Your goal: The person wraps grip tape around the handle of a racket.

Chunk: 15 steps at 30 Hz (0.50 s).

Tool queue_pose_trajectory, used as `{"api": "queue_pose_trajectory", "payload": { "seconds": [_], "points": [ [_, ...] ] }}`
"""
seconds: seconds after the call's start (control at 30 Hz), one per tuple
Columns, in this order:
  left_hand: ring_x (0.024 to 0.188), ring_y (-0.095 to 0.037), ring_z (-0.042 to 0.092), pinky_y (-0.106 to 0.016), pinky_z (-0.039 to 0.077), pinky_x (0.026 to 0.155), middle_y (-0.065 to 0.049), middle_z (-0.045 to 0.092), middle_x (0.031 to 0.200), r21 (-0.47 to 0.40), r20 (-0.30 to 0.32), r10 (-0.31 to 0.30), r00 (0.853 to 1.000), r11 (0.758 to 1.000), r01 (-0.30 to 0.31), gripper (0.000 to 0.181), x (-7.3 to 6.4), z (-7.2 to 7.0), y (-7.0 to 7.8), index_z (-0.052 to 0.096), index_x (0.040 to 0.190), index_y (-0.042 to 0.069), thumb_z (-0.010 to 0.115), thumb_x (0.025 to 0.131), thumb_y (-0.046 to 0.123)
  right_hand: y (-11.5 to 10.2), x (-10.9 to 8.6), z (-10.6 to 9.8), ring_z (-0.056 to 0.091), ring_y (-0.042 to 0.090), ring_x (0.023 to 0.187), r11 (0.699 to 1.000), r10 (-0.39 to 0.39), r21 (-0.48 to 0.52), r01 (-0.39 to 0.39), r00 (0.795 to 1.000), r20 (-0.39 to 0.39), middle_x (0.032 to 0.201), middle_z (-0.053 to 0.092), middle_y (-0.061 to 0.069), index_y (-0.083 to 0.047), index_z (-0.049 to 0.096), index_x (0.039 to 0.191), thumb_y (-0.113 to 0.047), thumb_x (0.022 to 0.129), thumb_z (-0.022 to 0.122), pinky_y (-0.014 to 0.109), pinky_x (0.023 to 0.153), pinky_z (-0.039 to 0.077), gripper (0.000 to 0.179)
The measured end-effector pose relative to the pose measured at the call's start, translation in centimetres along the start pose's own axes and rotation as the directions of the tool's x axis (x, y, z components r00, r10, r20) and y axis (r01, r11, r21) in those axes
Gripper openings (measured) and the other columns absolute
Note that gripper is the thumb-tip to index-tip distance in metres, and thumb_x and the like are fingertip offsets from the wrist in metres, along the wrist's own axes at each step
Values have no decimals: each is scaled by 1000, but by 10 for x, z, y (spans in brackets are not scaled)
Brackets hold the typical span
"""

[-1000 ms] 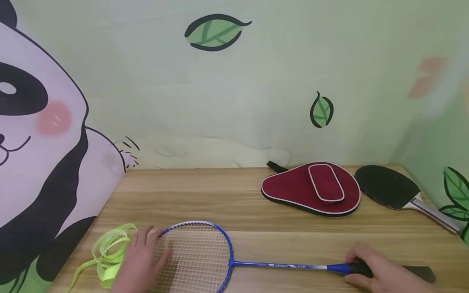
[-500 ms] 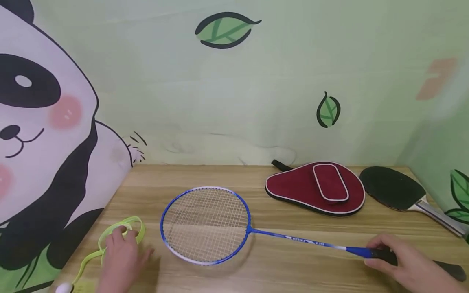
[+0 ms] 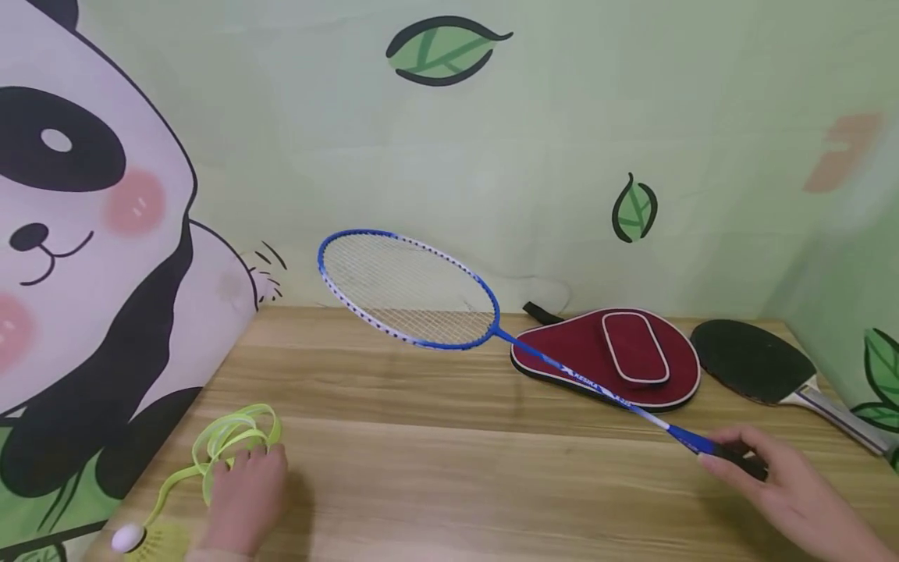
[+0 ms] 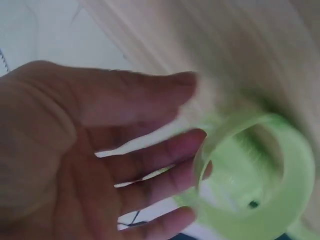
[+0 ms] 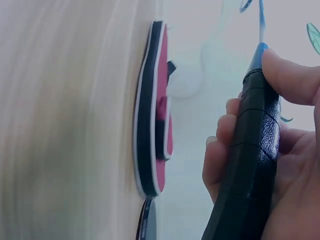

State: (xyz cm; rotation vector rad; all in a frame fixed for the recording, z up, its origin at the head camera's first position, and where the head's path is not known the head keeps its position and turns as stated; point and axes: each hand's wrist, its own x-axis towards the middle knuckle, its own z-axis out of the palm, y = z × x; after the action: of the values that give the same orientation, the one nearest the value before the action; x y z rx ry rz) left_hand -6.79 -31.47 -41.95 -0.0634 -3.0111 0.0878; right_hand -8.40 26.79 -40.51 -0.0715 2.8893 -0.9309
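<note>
The right grip [image 3: 787, 478] is holding a blue-and-white stringed racket [image 3: 579, 378] by its black handle [image 5: 250, 160]; the left grip [image 3: 249, 492] (quite loose) is touching a loopy, flat yellow-green ribbon [image 4: 280, 210].

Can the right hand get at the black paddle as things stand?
Probably not to grasp it: the right hand is wrapped around the racket's handle and would likely need freeing first. The way itself looks open: the black paddle lies close by, with nothing seen between them in the head view.

bare left hand [image 3: 247, 490] below a pale sleeve edge [image 3: 219, 556], bare right hand [image 3: 790, 485]
</note>
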Motion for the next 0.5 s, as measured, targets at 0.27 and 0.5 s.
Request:
{"api": "queue_pose_trajectory", "payload": {
  "seconds": [0.27, 0.5],
  "points": [
    [58, -31, 59, -44, 53, 50, -13, 57, 62, -139, 40, 68, 997, 988, -61, 19, 5, -7, -7, 55, 74, -1, 61, 69, -19, -20, 0, 4, 50, 8, 73, 982, -137, 115, 151, 983, -118, 90, 62, 0, -11, 64, 109, -28, 94, 67, 23, 54, 38, 24],
    [64, -14, 54, -29, 48, 54, -1, 57, 71, -512, 22, 139, 990, 852, -109, 34, 23, -34, 32, 59, 99, 2, 57, 74, -21, -44, 7, 7, 54, 11, 74, 957, -218, 165, 241, 965, -144, 90, 64, -2, -16, 63, 110, -27, 95, 65, 23, 56, 42, 19]
  ]
}}
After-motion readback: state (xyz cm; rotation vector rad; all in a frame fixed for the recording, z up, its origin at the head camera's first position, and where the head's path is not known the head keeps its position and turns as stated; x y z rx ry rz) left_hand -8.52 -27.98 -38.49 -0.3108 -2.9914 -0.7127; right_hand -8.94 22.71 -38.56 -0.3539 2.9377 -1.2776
